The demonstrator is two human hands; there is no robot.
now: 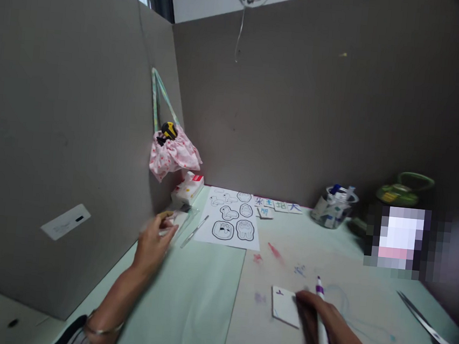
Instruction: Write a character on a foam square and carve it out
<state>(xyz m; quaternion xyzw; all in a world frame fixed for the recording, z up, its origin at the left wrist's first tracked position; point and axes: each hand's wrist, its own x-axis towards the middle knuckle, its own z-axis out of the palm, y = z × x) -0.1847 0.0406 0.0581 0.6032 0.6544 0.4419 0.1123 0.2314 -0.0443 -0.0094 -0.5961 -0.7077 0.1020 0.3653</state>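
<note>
My right hand (338,334), low on the right, is closed around a white marker (323,338) with a purple tip that points up and away from me. Its index finger and thumb meet the right edge of a small white square card (285,306), which bears a short purple mark near its top left corner. At the left, my left hand (155,243) is curled in front of the tissue box (189,190). Something whitish shows between its fingers, too unclear to name. Beside those fingers lies a clear plastic sleeve (186,222).
Near the back lie a sheet of outlined drawings (227,238), a slim pen (195,231) and several lettered cards (281,205). A pen cup (333,209), green lidded container (398,194) and scissors (426,323) stand or lie to the right. Grey partitions (280,106) enclose the table.
</note>
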